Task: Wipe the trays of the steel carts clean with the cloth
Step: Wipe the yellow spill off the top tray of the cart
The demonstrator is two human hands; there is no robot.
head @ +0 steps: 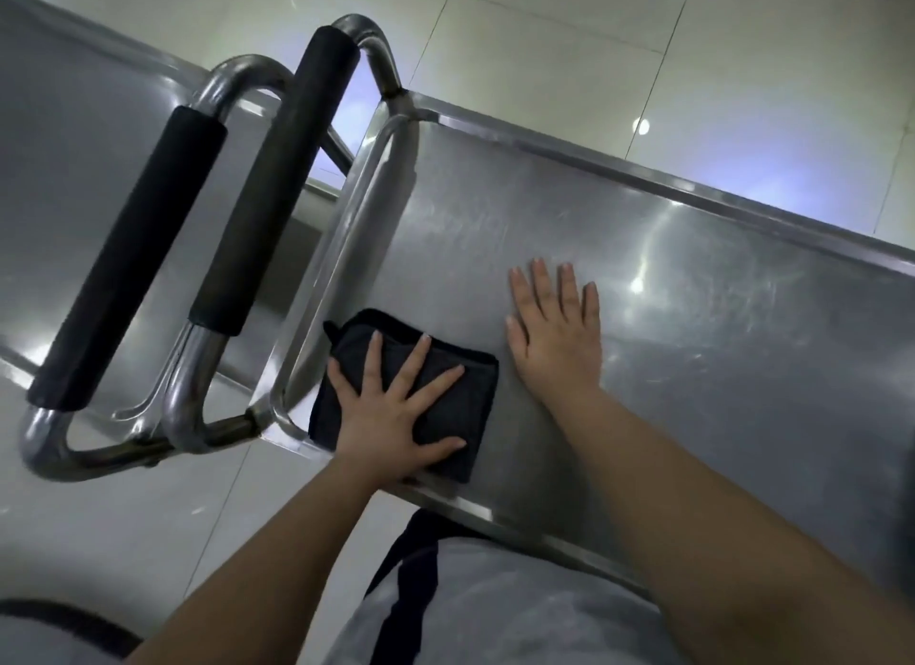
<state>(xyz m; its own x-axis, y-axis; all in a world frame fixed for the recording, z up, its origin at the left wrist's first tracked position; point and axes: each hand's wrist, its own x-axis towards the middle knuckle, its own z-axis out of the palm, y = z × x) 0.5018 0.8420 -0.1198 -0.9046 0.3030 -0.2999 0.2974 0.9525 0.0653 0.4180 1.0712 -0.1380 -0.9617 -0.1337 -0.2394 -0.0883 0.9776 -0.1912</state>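
Closest to the camera is the person's grey shirt (495, 620), crossed by a dark strap (411, 565), with both bare forearms reaching forward over the near rim of the cart's steel tray (718, 357).

The left hand (391, 417) lies flat on the folded dark cloth (478, 402), fingers spread and straight, pressing it onto the tray's near corner at the handle end. The right hand (554, 338) rests just beside the cloth on bare steel, palm down, fingers straight and close together; it holds nothing.

The tray's long axis runs away from the cloth toward the right, so nearly all the unwiped-looking surface lies to the right of both hands. The left hand alone is on the cloth, and a stroke along that axis would likely meet the right hand first.

Just left of the cloth stands this cart's handle with its black foam grip (277, 184); beyond it is a second handle grip (128, 258) and a second cart's tray (74, 120).

The right end of the tray is cut off by the frame edge. Whether the streaks on the steel are smears or glare cannot be told, and any lower trays are hidden.
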